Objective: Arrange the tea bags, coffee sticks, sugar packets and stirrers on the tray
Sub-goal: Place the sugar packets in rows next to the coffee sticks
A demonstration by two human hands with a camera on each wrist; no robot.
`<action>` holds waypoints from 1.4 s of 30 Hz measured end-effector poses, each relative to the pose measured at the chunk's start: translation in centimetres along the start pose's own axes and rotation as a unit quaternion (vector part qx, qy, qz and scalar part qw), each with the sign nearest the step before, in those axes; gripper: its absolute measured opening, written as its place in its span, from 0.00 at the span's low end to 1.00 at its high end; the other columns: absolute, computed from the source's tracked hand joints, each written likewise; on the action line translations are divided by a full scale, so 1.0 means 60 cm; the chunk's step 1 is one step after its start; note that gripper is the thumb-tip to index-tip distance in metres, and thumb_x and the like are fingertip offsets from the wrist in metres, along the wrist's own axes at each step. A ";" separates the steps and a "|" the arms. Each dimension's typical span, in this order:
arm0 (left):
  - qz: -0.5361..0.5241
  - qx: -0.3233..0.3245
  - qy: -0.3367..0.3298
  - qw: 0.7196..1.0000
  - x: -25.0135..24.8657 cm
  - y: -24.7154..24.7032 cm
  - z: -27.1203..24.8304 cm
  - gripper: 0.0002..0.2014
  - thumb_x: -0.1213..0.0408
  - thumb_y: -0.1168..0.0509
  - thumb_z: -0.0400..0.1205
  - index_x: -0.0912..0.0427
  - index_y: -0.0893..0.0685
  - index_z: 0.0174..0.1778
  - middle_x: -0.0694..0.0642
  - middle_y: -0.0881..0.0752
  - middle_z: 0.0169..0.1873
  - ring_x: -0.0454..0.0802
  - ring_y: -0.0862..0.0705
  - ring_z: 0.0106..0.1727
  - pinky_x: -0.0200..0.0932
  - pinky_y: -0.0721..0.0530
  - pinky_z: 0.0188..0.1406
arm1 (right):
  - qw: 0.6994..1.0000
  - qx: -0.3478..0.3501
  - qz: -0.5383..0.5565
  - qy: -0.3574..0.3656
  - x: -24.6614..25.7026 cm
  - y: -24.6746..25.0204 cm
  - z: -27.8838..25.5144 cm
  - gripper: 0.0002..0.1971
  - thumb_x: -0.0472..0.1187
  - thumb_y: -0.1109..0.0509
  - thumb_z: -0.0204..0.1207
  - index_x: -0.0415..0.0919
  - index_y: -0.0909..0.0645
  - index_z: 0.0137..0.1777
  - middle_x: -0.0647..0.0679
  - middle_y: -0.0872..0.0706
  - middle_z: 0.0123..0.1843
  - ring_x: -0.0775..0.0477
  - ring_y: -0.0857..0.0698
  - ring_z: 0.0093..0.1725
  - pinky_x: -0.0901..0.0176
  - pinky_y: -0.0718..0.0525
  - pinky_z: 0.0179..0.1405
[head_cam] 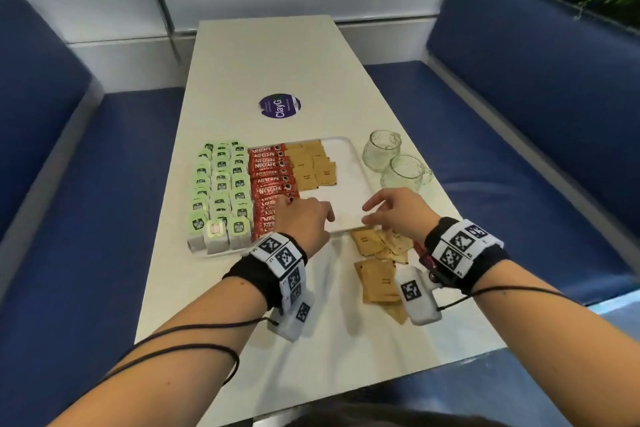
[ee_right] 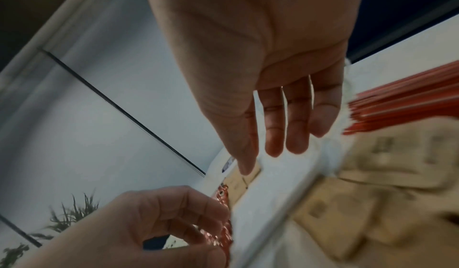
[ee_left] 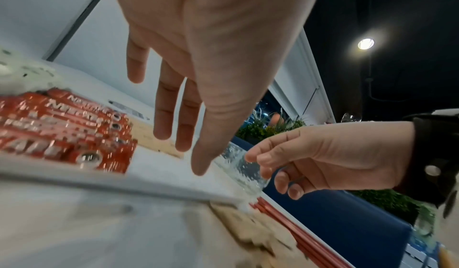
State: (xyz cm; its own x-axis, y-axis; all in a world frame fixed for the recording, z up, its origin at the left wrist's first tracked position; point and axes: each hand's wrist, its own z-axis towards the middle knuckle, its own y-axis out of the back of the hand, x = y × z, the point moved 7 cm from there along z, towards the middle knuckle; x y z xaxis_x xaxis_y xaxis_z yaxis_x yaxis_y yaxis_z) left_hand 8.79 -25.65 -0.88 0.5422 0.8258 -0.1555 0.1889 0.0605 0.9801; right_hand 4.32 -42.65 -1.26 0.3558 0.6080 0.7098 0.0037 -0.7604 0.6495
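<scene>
A white tray (head_cam: 349, 184) holds rows of green tea bags (head_cam: 221, 184) on its left. Red coffee sticks (head_cam: 273, 177) fill its middle, with brown sugar packets (head_cam: 313, 166) beside them; its right part is bare. My left hand (head_cam: 304, 218) hovers over the near ends of the coffee sticks (ee_left: 62, 135), its fingers (ee_left: 162, 115) relaxed and holding nothing. My right hand (head_cam: 391, 211) is over the tray's near right corner, fingers (ee_right: 273, 115) straight and empty. Loose sugar packets (head_cam: 377, 277) lie on the table under that wrist, beside red stirrers (ee_right: 397, 103).
Two empty glass jars (head_cam: 381, 149) stand just right of the tray. A round purple sticker (head_cam: 280, 106) is on the table (head_cam: 263, 55) beyond it. Blue benches (head_cam: 519, 121) run along both sides.
</scene>
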 end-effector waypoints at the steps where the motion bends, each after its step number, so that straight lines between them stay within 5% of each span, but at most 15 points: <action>1: -0.008 0.014 -0.010 1.000 -0.009 -0.015 -0.010 0.14 0.56 0.32 0.80 0.45 0.17 0.62 0.46 0.13 0.57 0.49 0.17 0.60 0.55 0.37 0.67 | 1.000 0.017 -0.014 -0.006 -0.015 -0.008 -0.011 0.10 0.45 0.17 0.66 0.51 0.13 0.45 0.47 0.10 0.36 0.51 0.15 0.31 0.56 0.17 0.34; 6: -0.063 0.070 -0.040 0.995 -0.042 -0.060 -0.038 0.15 0.50 0.30 0.79 0.44 0.17 0.61 0.44 0.13 0.55 0.47 0.16 0.59 0.51 0.31 0.63 | 0.992 0.096 -0.081 -0.020 -0.062 -0.034 -0.049 0.16 0.46 0.14 0.59 0.51 0.13 0.46 0.48 0.11 0.41 0.51 0.15 0.37 0.50 0.13 0.44; 9: -0.126 0.092 -0.051 0.987 -0.063 -0.074 -0.045 0.21 0.44 0.26 0.74 0.44 0.17 0.61 0.44 0.14 0.54 0.47 0.16 0.56 0.46 0.27 0.55 | 0.983 0.127 -0.132 0.000 -0.069 -0.041 -0.063 0.24 0.49 0.12 0.55 0.51 0.14 0.52 0.55 0.15 0.46 0.57 0.18 0.42 0.62 0.20 0.40; 12: -0.142 0.118 -0.055 0.981 -0.084 -0.089 -0.051 0.28 0.42 0.24 0.70 0.45 0.19 0.64 0.45 0.14 0.54 0.48 0.17 0.56 0.49 0.25 0.59 | 0.976 0.139 -0.165 0.023 -0.072 -0.051 -0.070 0.28 0.51 0.12 0.53 0.52 0.16 0.54 0.56 0.16 0.50 0.59 0.19 0.45 0.67 0.26 0.37; 16: -0.148 0.120 -0.035 0.981 -0.085 -0.098 -0.048 0.27 0.46 0.24 0.71 0.46 0.20 0.65 0.48 0.16 0.55 0.51 0.16 0.55 0.50 0.21 0.58 | 0.981 0.115 -0.155 0.032 -0.069 -0.051 -0.065 0.22 0.47 0.12 0.56 0.48 0.15 0.50 0.53 0.15 0.47 0.56 0.18 0.43 0.66 0.25 0.36; 20: -0.270 0.103 -0.007 0.957 -0.072 -0.094 -0.043 0.22 0.51 0.21 0.71 0.49 0.16 0.59 0.49 0.13 0.50 0.48 0.15 0.47 0.48 0.15 0.52 | 0.989 0.095 -0.106 0.044 -0.058 -0.040 -0.060 0.09 0.42 0.18 0.67 0.44 0.13 0.44 0.49 0.12 0.41 0.53 0.16 0.33 0.62 0.18 0.34; 27: -0.353 0.039 0.013 0.935 -0.058 -0.062 -0.043 0.09 0.51 0.24 0.75 0.47 0.17 0.44 0.43 0.15 0.37 0.40 0.18 0.38 0.37 0.26 0.33 | 0.996 0.036 0.005 0.075 -0.002 -0.017 -0.054 0.05 0.47 0.22 0.73 0.47 0.10 0.42 0.55 0.10 0.37 0.60 0.16 0.35 0.73 0.23 0.34; 32: -0.384 0.015 0.052 0.922 -0.024 -0.046 -0.042 0.10 0.53 0.30 0.81 0.56 0.14 0.48 0.52 0.10 0.42 0.50 0.12 0.44 0.52 0.14 0.47 | 0.997 0.027 0.034 0.067 0.001 -0.014 -0.052 0.08 0.49 0.23 0.74 0.48 0.12 0.48 0.54 0.12 0.37 0.56 0.15 0.34 0.67 0.21 0.28; 36: -0.505 0.035 0.135 0.852 0.010 -0.055 -0.058 0.06 0.66 0.40 0.88 0.60 0.25 0.59 0.62 0.09 0.47 0.57 0.08 0.42 0.62 0.11 0.52 | 0.997 0.049 -0.045 0.045 -0.022 -0.026 -0.048 0.09 0.48 0.22 0.72 0.48 0.12 0.51 0.49 0.13 0.44 0.52 0.15 0.39 0.62 0.18 0.38; 42: -0.554 0.061 0.193 0.808 0.039 -0.067 -0.089 0.07 0.69 0.43 0.87 0.51 0.25 0.51 0.62 0.10 0.48 0.56 0.11 0.31 0.46 0.17 0.34 | 0.977 0.102 -0.185 0.029 -0.032 -0.073 -0.042 0.29 0.58 0.15 0.55 0.53 0.16 0.56 0.56 0.17 0.53 0.53 0.17 0.51 0.57 0.16 0.52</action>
State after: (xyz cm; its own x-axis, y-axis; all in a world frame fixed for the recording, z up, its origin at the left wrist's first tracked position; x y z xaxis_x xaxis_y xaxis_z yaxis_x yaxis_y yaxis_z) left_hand 4.94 -20.96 -4.55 -0.3057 0.4176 -0.8556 0.4749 0.8458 0.2432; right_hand 1.27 -39.90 -4.76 0.2418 0.8575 0.4541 0.3100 -0.5117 0.8013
